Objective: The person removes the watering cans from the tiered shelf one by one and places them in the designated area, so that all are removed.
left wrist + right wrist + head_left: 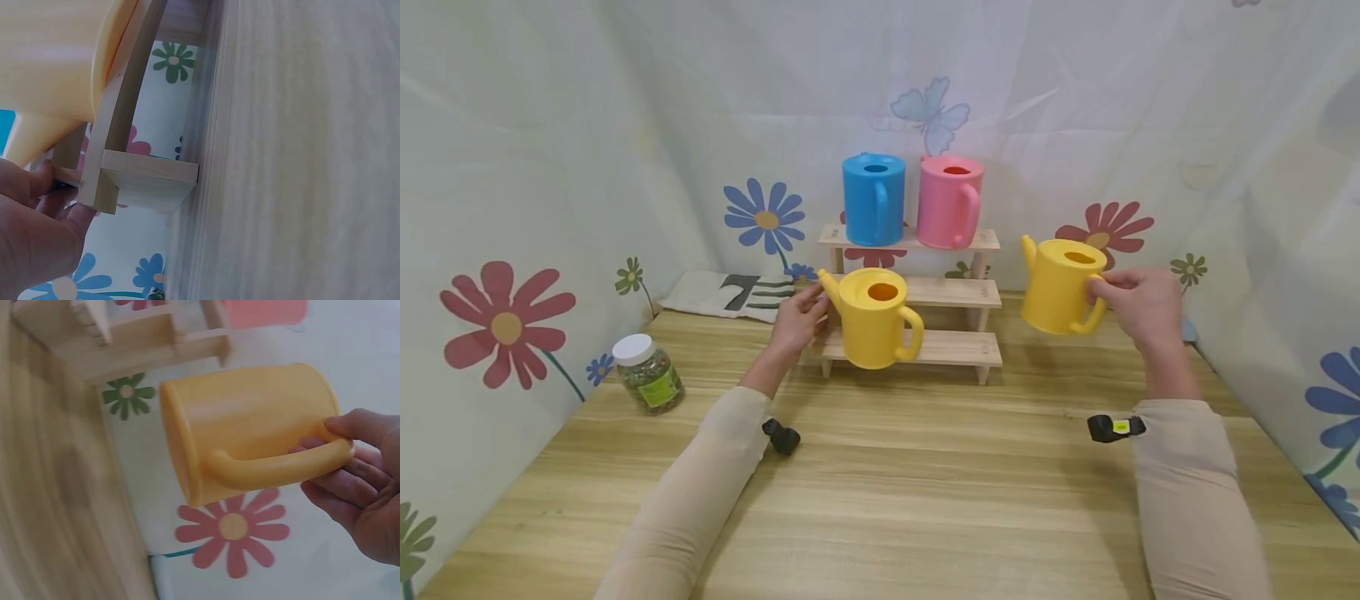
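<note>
My right hand (1142, 304) grips a yellow watering can (1054, 287) by its handle, holding it in the air right of a stepped wooden stand (951, 346). In the right wrist view the thumb lies at the top of the handle (287, 469) and the fingers curl beneath. A second yellow watering can (868, 329) sits on the stand's lowest step, spout to the left. Beside that spout, my left hand (797, 321) holds the stand's left end. Its thumb and fingers (78, 219) pinch the wood in the left wrist view. Some fingertips are hidden there.
Blue (861, 208) and pink (943, 208) watering cans stand on the top step. A white-lidded jar (651, 375) is at the table's left, with a folded cloth (700, 296) behind it. Flowered curtains enclose the wooden table (925, 483).
</note>
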Motion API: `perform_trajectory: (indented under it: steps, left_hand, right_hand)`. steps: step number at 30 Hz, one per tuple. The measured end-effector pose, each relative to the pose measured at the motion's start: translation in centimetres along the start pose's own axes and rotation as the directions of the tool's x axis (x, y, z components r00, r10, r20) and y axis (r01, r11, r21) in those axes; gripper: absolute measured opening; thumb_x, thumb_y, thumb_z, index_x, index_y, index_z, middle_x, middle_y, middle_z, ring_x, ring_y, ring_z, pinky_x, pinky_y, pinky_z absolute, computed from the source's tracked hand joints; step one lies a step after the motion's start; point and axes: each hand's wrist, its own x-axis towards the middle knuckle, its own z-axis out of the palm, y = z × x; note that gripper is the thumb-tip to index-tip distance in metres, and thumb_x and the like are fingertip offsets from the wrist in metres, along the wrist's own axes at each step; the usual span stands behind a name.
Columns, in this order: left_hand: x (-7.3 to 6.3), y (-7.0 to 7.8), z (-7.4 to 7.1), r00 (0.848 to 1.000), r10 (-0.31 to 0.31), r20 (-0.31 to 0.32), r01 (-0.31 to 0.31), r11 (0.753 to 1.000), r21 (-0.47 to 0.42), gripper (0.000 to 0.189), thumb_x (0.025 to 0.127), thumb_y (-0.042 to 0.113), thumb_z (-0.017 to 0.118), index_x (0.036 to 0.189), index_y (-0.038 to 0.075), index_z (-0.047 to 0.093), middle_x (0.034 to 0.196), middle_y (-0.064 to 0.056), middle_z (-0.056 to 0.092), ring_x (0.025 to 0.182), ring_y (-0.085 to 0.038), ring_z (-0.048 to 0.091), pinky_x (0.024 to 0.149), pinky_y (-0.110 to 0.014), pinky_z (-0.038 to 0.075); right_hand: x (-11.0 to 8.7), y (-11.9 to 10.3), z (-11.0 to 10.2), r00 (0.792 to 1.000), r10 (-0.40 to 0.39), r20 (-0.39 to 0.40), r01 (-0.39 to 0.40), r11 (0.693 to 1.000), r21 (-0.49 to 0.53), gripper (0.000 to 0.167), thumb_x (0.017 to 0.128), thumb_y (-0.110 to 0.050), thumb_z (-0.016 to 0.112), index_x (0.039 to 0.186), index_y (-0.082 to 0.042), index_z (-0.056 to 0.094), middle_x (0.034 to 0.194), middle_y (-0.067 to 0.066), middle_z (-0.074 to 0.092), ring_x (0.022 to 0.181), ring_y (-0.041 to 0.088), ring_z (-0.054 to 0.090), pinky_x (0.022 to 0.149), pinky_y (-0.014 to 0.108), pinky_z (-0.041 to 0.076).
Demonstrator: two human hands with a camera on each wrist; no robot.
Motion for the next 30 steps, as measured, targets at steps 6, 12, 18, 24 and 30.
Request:
perform_trajectory:
  steps: [6, 12, 18, 24, 30]
  left_hand:
    - [0.1, -0.1, 0.1, 1.0, 0.002, 0.004, -0.002, 1.0, 0.004, 0.046, 0.105, 0.014, 0.054, 0.15, 0.011, 0.047, 0.139, -0.019, 0.056, 0.127, -0.029, 0.055, 0.098, -0.04, 0.053]
    - [0.1, -0.1, 0.0, 1.0, 0.005, 0.003, -0.005, 1.0, 0.006, 0.047, 0.105, 0.013, 0.054, 0.15, 0.01, 0.046, 0.14, -0.019, 0.056, 0.127, -0.029, 0.055, 0.098, -0.039, 0.053]
    - [0.1, -0.1, 0.0, 1.0, 0.007, 0.006, -0.007, 1.0, 0.01, 0.046, 0.105, 0.012, 0.054, 0.15, 0.01, 0.046, 0.14, -0.019, 0.056, 0.127, -0.03, 0.055, 0.097, -0.039, 0.053]
    - [0.1, -0.1, 0.0, 1.0, 0.003, 0.003, -0.003, 1.0, 0.012, 0.046, 0.105, 0.011, 0.054, 0.15, 0.01, 0.047, 0.139, -0.018, 0.057, 0.126, -0.029, 0.056, 0.097, -0.039, 0.053]
    - [0.0, 0.0, 0.0, 1.0, 0.008, -0.003, -0.008, 1.0, 0.002, 0.046, 0.105, 0.011, 0.054, 0.15, 0.01, 0.047, 0.138, -0.019, 0.057, 0.126, -0.03, 0.056, 0.098, -0.04, 0.053]
  right_hand:
    - [0.4, 0.9, 3.1, 0.999, 0.023, -0.029, -0.023, 1.0, 0.009, 0.049, 0.094, -0.041, 0.069, 0.115, 0.002, 0.073, 0.109, 0.021, 0.072, 0.084, 0.023, 0.058, 0.059, 0.018, 0.045]
    - [0.6, 1.6, 5.9, 1.0, 0.015, -0.009, -0.015, 1.0, 0.009, 0.044, 0.095, -0.038, 0.069, 0.111, 0.003, 0.075, 0.106, 0.02, 0.073, 0.083, 0.022, 0.061, 0.059, 0.016, 0.045]
    - [0.4, 2.0, 7.3, 1.0, 0.002, 0.005, -0.002, 1.0, -0.026, 0.038, 0.097, -0.033, 0.069, 0.109, 0.003, 0.076, 0.106, 0.018, 0.073, 0.084, 0.024, 0.06, 0.055, 0.016, 0.043]
    - [0.2, 1.9, 7.7, 0.999, 0.031, 0.03, -0.03, 0.999, -0.029, 0.04, 0.097, -0.032, 0.068, 0.114, 0.004, 0.073, 0.111, 0.02, 0.071, 0.091, 0.028, 0.062, 0.059, 0.017, 0.045]
    - [0.4, 2.2, 8.2, 0.999, 0.023, 0.038, -0.023, 1.0, -0.001, 0.037, 0.097, -0.028, 0.069, 0.116, 0.004, 0.072, 0.11, 0.02, 0.072, 0.096, 0.03, 0.065, 0.06, 0.014, 0.044]
